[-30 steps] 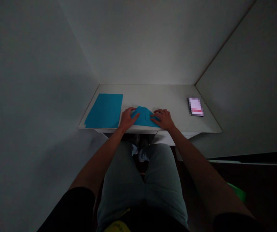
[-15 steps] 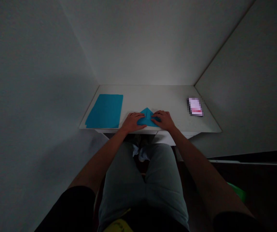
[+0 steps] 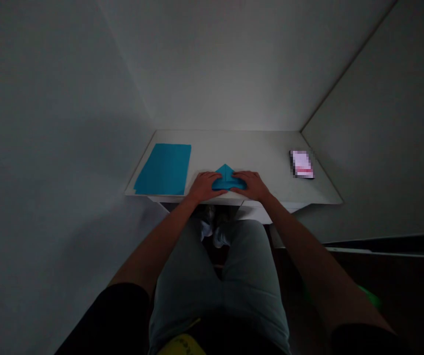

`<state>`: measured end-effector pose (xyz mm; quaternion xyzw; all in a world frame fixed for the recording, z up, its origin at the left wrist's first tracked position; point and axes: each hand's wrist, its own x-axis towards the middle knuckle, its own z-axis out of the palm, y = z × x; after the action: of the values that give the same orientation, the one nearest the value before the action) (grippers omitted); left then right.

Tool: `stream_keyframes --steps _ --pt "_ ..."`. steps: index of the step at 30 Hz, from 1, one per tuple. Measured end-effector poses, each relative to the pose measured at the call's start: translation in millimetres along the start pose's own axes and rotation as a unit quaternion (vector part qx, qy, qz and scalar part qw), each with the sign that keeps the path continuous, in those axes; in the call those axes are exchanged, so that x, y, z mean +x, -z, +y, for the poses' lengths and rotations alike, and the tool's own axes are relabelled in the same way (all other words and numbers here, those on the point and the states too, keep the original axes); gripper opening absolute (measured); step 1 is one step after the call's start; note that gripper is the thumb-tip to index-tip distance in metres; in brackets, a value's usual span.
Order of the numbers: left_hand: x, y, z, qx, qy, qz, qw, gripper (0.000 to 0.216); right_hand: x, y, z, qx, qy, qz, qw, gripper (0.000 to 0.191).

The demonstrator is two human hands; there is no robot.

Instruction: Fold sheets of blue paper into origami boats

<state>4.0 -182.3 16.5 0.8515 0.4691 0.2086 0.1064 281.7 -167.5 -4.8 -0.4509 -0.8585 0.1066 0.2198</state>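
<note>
A blue sheet of paper (image 3: 226,184), folded to a point at its far side, lies near the front edge of the white table. A crease runs down from its tip, and a band crosses its near part. My left hand (image 3: 205,187) holds its left end, fingers on top and thumb along the near edge. At the right end my right hand (image 3: 252,185) grips it the same way, with fingers curved over the paper. Both palms partly cover the paper's ends.
A stack of blue paper (image 3: 165,169) lies on the left of the white table (image 3: 212,143). A phone with a lit, blurred screen (image 3: 302,164) is at the right. Walls border the table at the back and sides. Something green (image 3: 370,297) shows low at the right.
The paper's near edge has turned up into a band across its lower part, so the piece looks shorter. Both hands stay at its ends. The view has shifted slightly.
</note>
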Motion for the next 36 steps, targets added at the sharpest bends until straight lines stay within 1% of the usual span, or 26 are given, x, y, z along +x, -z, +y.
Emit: stream_keyframes --steps 3,7,9,12,14,17,20,22,24,28,32,34,36 --pt "0 -2 -2 0.001 -0.003 0.011 1.0 0.058 1 1 -2 0.008 -0.012 0.005 1.0 0.051" --pt "1 -4 -7 -0.022 0.018 0.023 0.999 0.035 2 1 -2 0.014 -0.024 0.005 1.0 0.045" --pt "2 -6 -10 -0.042 0.044 0.031 0.998 0.029 3 1 -1 0.014 -0.039 0.009 0.999 0.044" --pt "3 -6 -14 -0.058 0.073 0.035 0.995 0.032 4 0 1 0.005 -0.075 0.019 0.997 0.044" --pt "4 -6 -15 -0.065 0.071 0.036 0.995 0.035 4 -1 3 0.003 -0.084 0.029 0.996 0.044" --pt "4 -4 -14 -0.069 0.06 0.056 0.994 0.036 3 -1 4 -0.001 -0.075 0.04 0.996 0.043" --pt "3 -1 -12 -0.035 0.057 0.064 0.996 0.031 3 0 4 -0.015 -0.061 0.038 0.997 0.039" --pt "2 0 -9 0.0 0.05 0.056 0.997 0.027 3 2 3 -0.027 -0.055 0.035 0.998 0.036" --pt "1 2 -5 0.025 0.034 0.041 0.998 0.028 3 2 3 -0.035 -0.053 0.034 0.997 0.036" --pt "0 3 0 0.042 -0.001 0.004 0.999 0.041 4 2 4 -0.045 -0.057 0.043 0.996 0.036" --pt "4 -1 3 0.049 -0.032 -0.03 0.998 0.056 3 -1 6 -0.05 -0.062 0.058 0.995 0.034" --pt "5 -5 4 0.043 -0.046 -0.046 0.997 0.054 2 -3 7 -0.057 -0.065 0.068 0.994 0.032" --pt "3 -9 5 0.027 -0.058 -0.053 0.996 0.046 2 -4 8 -0.061 -0.071 0.081 0.992 0.031"
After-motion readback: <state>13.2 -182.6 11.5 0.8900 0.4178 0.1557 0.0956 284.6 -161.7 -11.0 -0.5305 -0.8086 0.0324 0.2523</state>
